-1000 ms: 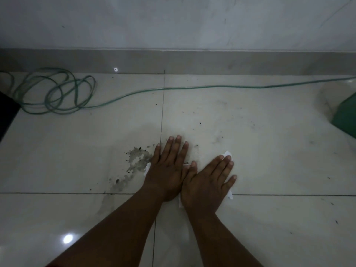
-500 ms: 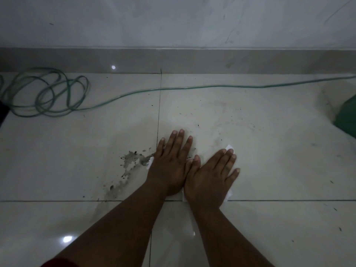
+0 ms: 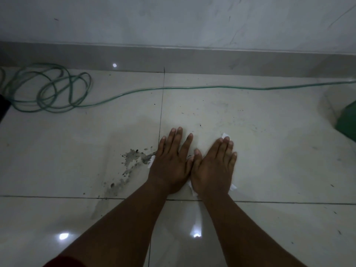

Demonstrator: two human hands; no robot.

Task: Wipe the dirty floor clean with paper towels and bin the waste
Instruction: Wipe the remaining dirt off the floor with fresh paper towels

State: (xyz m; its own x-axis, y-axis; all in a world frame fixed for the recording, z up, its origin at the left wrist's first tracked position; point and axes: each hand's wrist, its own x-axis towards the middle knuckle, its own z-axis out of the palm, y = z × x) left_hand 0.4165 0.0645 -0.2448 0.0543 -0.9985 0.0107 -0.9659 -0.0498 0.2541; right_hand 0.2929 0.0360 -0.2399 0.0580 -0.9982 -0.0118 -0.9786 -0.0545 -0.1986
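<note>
Both hands lie flat, side by side, on a white paper towel (image 3: 225, 135) spread on the pale tiled floor (image 3: 269, 160). My left hand (image 3: 171, 162) presses its left part with straight fingers. My right hand (image 3: 213, 166) presses the right part, fingers straight and close together. Only small white corners of the towel show at the hands' edges. A patch of dark grey dirt (image 3: 133, 157) lies on the tile just left of my left hand, with a smear running down towards the grout line.
A green hose (image 3: 55, 91) lies coiled at the far left and runs right along the wall's skirting (image 3: 192, 58). A green object (image 3: 346, 122) sits at the right edge. Small dark specks dot the tiles beyond the hands.
Both hands with the towel have slid a little forward, away from me. They stay flat on it, and the dirt patch stays to their left.
</note>
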